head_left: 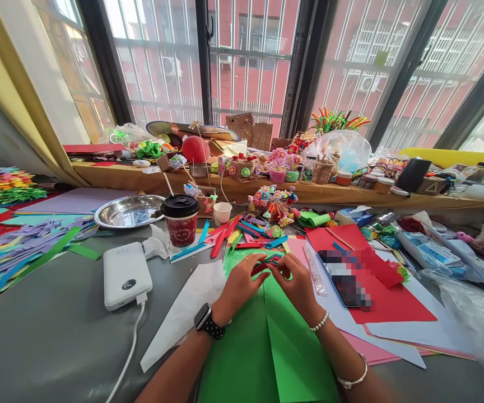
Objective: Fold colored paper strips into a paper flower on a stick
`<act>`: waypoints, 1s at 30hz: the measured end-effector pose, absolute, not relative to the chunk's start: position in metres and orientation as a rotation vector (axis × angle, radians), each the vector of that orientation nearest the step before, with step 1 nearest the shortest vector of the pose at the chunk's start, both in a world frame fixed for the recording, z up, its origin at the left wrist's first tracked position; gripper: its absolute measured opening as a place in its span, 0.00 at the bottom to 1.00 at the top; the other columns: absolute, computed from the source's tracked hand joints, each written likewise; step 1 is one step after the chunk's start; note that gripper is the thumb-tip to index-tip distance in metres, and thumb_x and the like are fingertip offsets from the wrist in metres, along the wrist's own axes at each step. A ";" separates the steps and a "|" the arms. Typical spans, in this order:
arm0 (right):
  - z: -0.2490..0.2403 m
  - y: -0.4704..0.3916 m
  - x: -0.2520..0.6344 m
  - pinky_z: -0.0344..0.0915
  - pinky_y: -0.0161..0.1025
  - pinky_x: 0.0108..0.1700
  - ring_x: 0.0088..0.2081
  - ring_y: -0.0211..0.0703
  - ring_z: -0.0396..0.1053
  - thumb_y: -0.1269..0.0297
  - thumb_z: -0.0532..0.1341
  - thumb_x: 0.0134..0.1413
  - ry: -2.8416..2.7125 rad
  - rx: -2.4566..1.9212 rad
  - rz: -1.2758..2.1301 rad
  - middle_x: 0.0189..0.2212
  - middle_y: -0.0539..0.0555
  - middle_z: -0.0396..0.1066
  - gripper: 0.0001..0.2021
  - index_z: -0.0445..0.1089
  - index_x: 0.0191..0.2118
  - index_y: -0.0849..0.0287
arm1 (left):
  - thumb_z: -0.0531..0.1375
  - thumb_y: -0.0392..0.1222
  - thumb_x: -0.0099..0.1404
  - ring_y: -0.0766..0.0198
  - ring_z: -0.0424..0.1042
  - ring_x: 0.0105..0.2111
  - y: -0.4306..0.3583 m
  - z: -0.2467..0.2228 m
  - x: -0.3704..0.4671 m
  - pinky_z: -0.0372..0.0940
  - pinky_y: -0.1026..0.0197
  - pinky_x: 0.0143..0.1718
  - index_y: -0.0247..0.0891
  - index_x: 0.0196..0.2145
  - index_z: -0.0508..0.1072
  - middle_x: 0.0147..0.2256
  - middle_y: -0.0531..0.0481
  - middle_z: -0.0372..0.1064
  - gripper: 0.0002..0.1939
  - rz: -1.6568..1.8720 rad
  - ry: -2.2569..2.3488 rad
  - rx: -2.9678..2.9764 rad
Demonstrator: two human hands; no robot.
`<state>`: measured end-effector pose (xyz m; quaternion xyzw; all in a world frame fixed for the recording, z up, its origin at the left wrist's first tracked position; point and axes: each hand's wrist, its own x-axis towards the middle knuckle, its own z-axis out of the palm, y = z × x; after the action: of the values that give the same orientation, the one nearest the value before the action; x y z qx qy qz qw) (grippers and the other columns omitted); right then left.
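Note:
My left hand (244,280), with a dark watch on the wrist, pinches the left side of a small bundle of coloured paper strips (272,259). On its right side, the fingers of my right hand (293,280) are closed round the same bundle; a beaded bracelet circles that wrist. Green, red and dark edges show between the fingertips, but its full shape is hidden. Both hands are held over large green paper sheets (242,358). Just beyond them lies a pile of red, blue and yellow strips (254,230).
A lidded cup (182,224), metal plate (128,211) and white power bank (126,274) with a cable are on the left. A phone (343,280) rests on red paper (410,302) at right. Handmade flowers (273,201) stand near the crowded sill.

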<state>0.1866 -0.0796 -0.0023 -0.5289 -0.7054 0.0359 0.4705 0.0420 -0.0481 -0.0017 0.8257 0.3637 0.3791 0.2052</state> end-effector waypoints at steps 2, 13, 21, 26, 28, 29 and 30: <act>-0.001 -0.080 0.186 0.55 0.31 0.23 0.20 0.32 0.55 0.60 0.54 0.50 -1.702 -1.297 0.115 0.20 0.48 0.58 0.10 0.60 0.23 0.59 | 0.54 0.39 0.57 0.61 0.63 0.43 -0.051 -0.001 0.043 0.60 0.58 0.43 0.39 0.43 0.62 0.42 0.47 0.64 0.15 1.156 1.004 2.386; -0.003 -0.080 0.183 0.54 0.32 0.22 0.20 0.34 0.55 0.61 0.54 0.50 -1.651 -1.271 0.149 0.19 0.49 0.58 0.10 0.64 0.24 0.60 | 0.52 0.35 0.58 0.65 0.63 0.37 -0.056 -0.001 0.045 0.62 0.62 0.37 0.39 0.34 0.62 0.34 0.49 0.61 0.05 1.373 0.996 2.435; -0.006 -0.079 0.182 0.54 0.33 0.21 0.19 0.34 0.55 0.64 0.53 0.52 -1.723 -1.250 0.190 0.19 0.50 0.60 0.09 0.67 0.27 0.60 | 0.52 0.35 0.58 0.64 0.65 0.35 -0.052 -0.006 0.044 0.64 0.62 0.33 0.39 0.33 0.63 0.33 0.49 0.62 0.04 1.368 1.036 2.356; -0.007 -0.076 0.183 0.55 0.33 0.21 0.20 0.35 0.57 0.64 0.54 0.51 -1.735 -1.247 0.170 0.21 0.51 0.62 0.08 0.68 0.27 0.60 | 0.52 0.34 0.57 0.64 0.65 0.34 -0.049 -0.002 0.042 0.65 0.63 0.32 0.38 0.32 0.64 0.33 0.49 0.62 0.04 1.320 0.991 2.303; -0.004 -0.077 0.184 0.58 0.34 0.23 0.22 0.36 0.59 0.64 0.55 0.50 -1.724 -1.215 0.125 0.22 0.51 0.62 0.07 0.68 0.28 0.59 | 0.52 0.34 0.57 0.65 0.65 0.33 -0.049 0.004 0.040 0.64 0.63 0.31 0.38 0.30 0.64 0.32 0.49 0.61 0.03 1.289 0.950 2.296; -0.002 -0.078 0.184 0.60 0.34 0.25 0.25 0.37 0.61 0.64 0.56 0.49 -1.718 -1.192 0.086 0.23 0.52 0.62 0.06 0.68 0.28 0.59 | 0.52 0.34 0.57 0.65 0.65 0.33 -0.049 0.007 0.039 0.64 0.64 0.31 0.38 0.29 0.64 0.31 0.50 0.61 0.02 1.285 0.920 2.290; 0.000 -0.079 0.184 0.61 0.35 0.27 0.27 0.38 0.62 0.64 0.57 0.48 -1.711 -1.169 0.036 0.24 0.52 0.62 0.05 0.69 0.29 0.58 | 0.52 0.34 0.57 0.66 0.65 0.32 -0.049 0.010 0.037 0.64 0.64 0.31 0.38 0.29 0.64 0.31 0.50 0.62 0.02 1.283 0.898 2.281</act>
<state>0.1841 -0.0794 0.0005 -0.4852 -0.7105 0.0152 0.5094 0.0374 -0.0494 0.0097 0.8099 0.3189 0.4557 0.1864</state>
